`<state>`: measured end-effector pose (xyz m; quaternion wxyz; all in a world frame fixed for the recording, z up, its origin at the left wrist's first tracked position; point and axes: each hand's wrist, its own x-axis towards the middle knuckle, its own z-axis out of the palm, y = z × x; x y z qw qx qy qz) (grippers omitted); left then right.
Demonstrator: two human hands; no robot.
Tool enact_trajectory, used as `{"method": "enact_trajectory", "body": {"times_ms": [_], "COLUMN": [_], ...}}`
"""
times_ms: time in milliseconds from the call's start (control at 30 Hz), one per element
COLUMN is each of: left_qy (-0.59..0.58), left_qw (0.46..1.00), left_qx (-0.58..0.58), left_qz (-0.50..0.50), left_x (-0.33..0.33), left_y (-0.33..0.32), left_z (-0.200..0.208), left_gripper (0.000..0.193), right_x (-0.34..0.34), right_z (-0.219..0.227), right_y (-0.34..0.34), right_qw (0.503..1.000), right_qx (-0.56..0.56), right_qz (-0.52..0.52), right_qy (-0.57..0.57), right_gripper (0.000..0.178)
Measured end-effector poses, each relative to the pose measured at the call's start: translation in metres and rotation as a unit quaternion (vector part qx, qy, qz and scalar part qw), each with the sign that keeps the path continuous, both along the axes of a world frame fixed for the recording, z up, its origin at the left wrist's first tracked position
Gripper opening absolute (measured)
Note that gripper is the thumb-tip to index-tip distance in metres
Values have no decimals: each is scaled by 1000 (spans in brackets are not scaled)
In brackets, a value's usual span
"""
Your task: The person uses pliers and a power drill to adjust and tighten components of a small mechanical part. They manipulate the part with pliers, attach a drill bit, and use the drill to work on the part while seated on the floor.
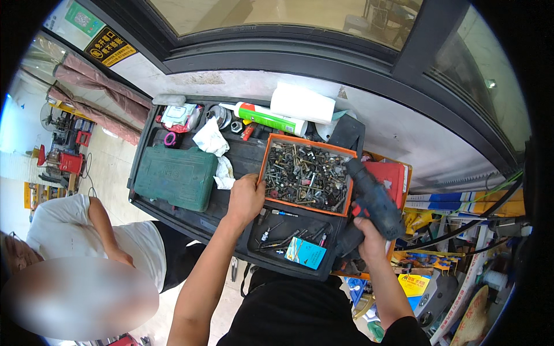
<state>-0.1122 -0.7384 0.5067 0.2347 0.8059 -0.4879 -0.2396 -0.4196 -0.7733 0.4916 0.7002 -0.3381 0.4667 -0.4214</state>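
My left hand (247,197) is closed on the left wall of a shallow orange-rimmed box (263,165). A heap of mixed screws, bolts and small metal parts (306,175) fills the box. In my right hand (370,235) is a dark cordless drill (376,199) with a red button. Its nose lies over the box's right edge, pointing up and left. The fingers round its handle are partly hidden. Nearest me, below the box, a tray compartment holds several drill bits (278,242) and a small blue card box (305,252).
A green tool case (175,177) lies on the black bench (231,144) at left, beside crumpled white tissue (211,137). Behind stand a sealant tube (271,119) and a white paper roll (302,104). A seated person (98,233) is at left. Tools crowd the right side.
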Motion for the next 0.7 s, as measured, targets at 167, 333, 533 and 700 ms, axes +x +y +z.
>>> {"method": "enact_trajectory", "body": {"times_ms": [167,333,533,700], "left_qy": [11,123,124,-78], "left_qw": [997,990,979,986], "left_qx": [-73,-32,3,-50], "left_qz": [-12,64,160,137], "left_x": [-5,7,7,9], "left_y": [24,105,193,164], "left_z": [26,42,13,29], "left_gripper": [23,28,23,20], "right_x": [7,-25,-17,-10], "right_z": [17,26,24,7], "right_y": [-13,29,43,30], "right_qw": [994,973,906,876], "right_qx": [96,131,106,-40], "right_qz": [0,165,410,479], "right_qy": [-49,-95,0,32], "right_gripper": [46,58,44,34]}}
